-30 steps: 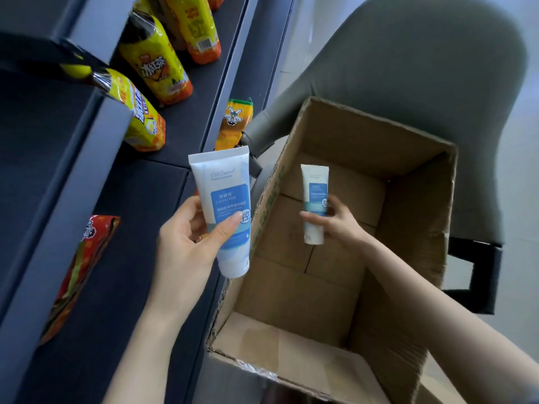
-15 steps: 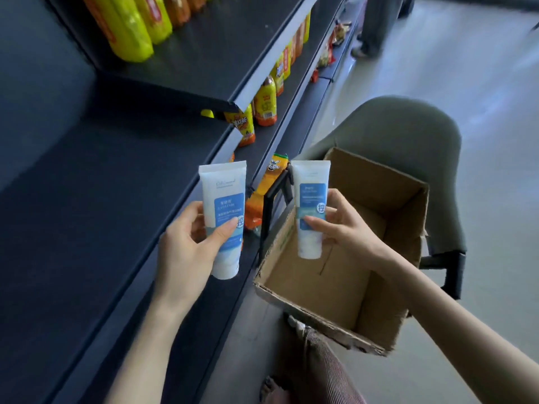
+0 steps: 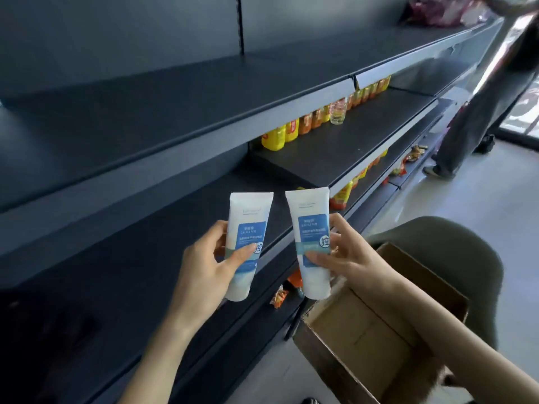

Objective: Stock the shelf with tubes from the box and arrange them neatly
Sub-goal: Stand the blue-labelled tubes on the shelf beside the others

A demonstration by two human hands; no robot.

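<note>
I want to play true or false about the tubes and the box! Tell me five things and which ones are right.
1. The left hand holds the left tube and the right hand holds the right tube. True.
2. Both tubes are held flat end down. False: the flat ends are on top.
3. The two tubes touch each other. False: there is a gap between them.
4. The cardboard box sits on the shelf. False: it is off the shelf, beside the grey chair.
5. Yellow bottles stand in a row beyond the tubes. True.
</note>
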